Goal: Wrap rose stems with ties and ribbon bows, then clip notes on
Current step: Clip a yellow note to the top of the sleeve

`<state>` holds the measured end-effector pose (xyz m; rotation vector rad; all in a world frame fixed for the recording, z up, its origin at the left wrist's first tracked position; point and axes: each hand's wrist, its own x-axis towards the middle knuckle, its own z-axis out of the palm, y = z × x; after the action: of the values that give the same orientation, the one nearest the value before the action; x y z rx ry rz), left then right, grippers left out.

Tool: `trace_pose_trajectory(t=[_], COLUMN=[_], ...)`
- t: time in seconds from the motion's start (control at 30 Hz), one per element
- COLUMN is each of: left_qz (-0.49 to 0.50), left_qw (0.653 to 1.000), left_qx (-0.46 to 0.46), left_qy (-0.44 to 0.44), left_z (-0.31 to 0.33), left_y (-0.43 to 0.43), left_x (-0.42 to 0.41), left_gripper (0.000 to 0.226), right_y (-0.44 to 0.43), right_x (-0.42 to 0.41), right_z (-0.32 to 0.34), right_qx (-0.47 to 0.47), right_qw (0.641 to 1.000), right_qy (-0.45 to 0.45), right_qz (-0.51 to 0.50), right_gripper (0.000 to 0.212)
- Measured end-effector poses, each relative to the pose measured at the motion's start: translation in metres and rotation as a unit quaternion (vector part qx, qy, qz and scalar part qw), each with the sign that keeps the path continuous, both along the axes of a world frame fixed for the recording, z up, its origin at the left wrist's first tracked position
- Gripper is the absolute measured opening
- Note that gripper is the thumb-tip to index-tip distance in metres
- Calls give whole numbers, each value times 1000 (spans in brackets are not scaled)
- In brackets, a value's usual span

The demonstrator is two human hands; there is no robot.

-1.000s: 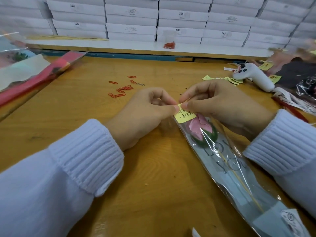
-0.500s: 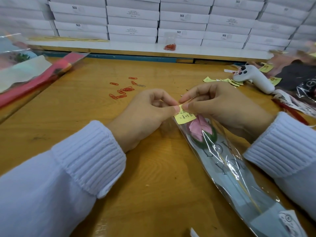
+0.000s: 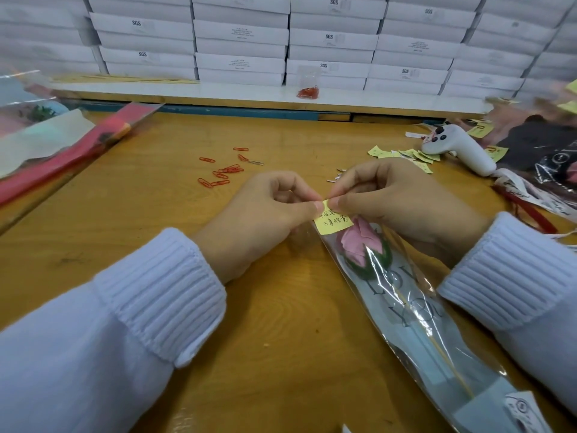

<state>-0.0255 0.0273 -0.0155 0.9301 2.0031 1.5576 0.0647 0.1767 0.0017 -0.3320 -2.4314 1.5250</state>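
Observation:
A pink rose (image 3: 359,245) lies in a clear plastic sleeve (image 3: 415,320) printed with letters, running from the table's middle toward the lower right. A small yellow note (image 3: 332,221) with handwriting sits at the sleeve's top edge. My left hand (image 3: 265,220) pinches the note's upper left corner between thumb and forefinger. My right hand (image 3: 393,201) pinches the note's top edge from the right, fingertips almost touching the left hand's. Whether a clip sits under the fingers is hidden.
Several red paper clips (image 3: 223,171) lie scattered left of my hands. A white glue gun (image 3: 459,150) and loose yellow notes (image 3: 406,154) are at right, with more wrapped flowers (image 3: 543,170). Wrapped stems (image 3: 62,154) lie at left. White boxes (image 3: 240,42) are stacked behind.
Both hands keep pinching the note at the sleeve's top with only tiny finger shifts. The rose and sleeve have not moved.

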Motion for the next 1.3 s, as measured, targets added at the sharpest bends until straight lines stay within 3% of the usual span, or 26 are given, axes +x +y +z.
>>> trace_pose_trajectory(t=[0.27, 0.57, 0.63, 0.7, 0.8, 0.87, 0.93, 1.13, 1.3], left_qz=[-6, 12, 108, 209, 291, 275, 231, 253, 250], left_qw=[1000, 997, 972, 923, 863, 843, 845, 839, 859], left_qx=[5, -14, -58, -102, -182, -288, -354, -311, -289], left_qy=[1, 80, 202, 308, 372, 361, 327, 368, 341], left_z=[0, -2, -5, -2, -4, -11, -17, -17, -16], left_y=[0, 4, 3, -5, -22, -27, -26, -20, -19], left_x=[0, -1, -16, -40, -77, -94, -99, -102, -103], left_gripper=[4, 3, 10, 22, 34, 44, 41, 13, 9], right_y=[-1, -2, -2, -2, -3, -3, -3, -3, -4], right_x=[0, 1, 1, 1, 0, 0, 0, 0, 0], right_z=[1, 0, -1, -1, -2, -3, -3, -3, -3], right_qx=[-2, -12, -26, -31, -31, -28, -31, -30, -35], right_qw=[1000, 1000, 1000, 999, 999, 1000, 999, 999, 999], right_qy=[3, 6, 13, 15, 16, 14, 14, 14, 15], right_qz=[1, 1, -1, -4, -4, -3, -3, -4, -2], right_gripper=[6, 5, 6, 6, 5, 5, 5, 6, 8])
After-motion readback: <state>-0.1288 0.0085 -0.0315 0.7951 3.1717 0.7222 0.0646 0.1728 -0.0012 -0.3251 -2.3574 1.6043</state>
